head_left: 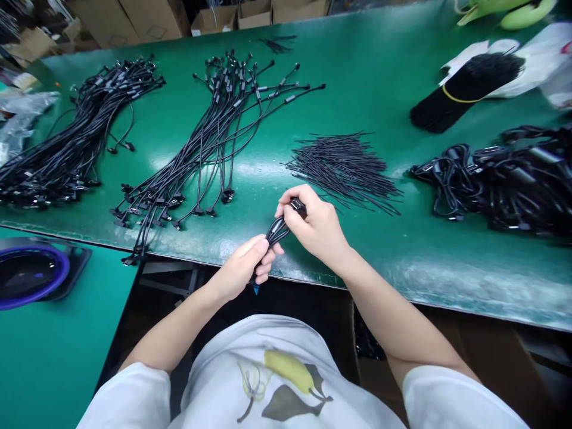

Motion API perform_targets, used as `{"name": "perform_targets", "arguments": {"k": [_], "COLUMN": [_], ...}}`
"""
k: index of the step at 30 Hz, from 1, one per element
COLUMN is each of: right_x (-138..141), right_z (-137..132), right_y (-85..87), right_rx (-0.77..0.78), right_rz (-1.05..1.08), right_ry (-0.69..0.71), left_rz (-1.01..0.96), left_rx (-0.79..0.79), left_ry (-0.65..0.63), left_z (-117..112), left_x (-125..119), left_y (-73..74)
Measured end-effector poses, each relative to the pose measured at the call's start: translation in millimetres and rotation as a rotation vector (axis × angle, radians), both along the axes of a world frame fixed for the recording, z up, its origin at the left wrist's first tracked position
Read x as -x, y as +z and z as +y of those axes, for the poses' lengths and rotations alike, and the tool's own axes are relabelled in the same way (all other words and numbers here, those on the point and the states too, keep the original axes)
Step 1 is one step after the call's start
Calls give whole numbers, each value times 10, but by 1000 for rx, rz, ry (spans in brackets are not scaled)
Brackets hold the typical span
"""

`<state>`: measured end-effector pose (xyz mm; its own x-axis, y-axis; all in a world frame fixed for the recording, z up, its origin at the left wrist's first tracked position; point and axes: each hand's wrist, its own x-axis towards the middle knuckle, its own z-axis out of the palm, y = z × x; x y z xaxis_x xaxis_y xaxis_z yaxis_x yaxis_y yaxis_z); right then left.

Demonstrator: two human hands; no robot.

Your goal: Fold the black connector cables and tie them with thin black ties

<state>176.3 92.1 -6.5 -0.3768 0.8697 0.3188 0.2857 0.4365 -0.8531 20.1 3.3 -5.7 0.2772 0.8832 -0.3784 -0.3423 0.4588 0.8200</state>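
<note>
A black cable (277, 231), folded into a small bundle, is held between my two hands above the table's front edge. My left hand (248, 262) is closed around the lower part of the bundle, and a blue tip pokes out beneath it. At the upper end, my right hand (313, 223) pinches the cable near a black connector (297, 205) whose metal opening faces up. Just beyond my right hand lies a loose pile of thin black ties (344, 167). Fingers hide part of the bundle.
Straight black cables (201, 131) fan out on the green table (384, 36), with another heap (84, 125) farther left. Bundled cables (504, 179) lie at right, below a banded bunch of black ties (451, 98). A purple-rimmed round dish (65, 268) stands at lower left.
</note>
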Motion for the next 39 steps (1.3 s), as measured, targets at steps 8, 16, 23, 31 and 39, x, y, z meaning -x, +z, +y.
{"name": "perform_targets", "arguments": {"k": [8, 16, 23, 31, 39], "right_x": [89, 157, 376, 271, 150], "right_z": [-59, -333, -473, -484, -503], "right_y": [-64, -242, -337, -385, -433], "right_rx": [200, 26, -385, -452, -347], "right_rz": [122, -91, -512, -407, -387], "right_ry": [290, 70, -66, 49, 18], "left_rz": [-180, -204, -87, -335, -126], "left_rx": [98, -78, -166, -103, -197], "left_ry": [68, 554, 587, 691, 501], "left_z": [66, 268, 302, 408, 338], "left_x": [-18, -54, -34, 10, 114], "left_y": [-16, -28, -5, 26, 99]}}
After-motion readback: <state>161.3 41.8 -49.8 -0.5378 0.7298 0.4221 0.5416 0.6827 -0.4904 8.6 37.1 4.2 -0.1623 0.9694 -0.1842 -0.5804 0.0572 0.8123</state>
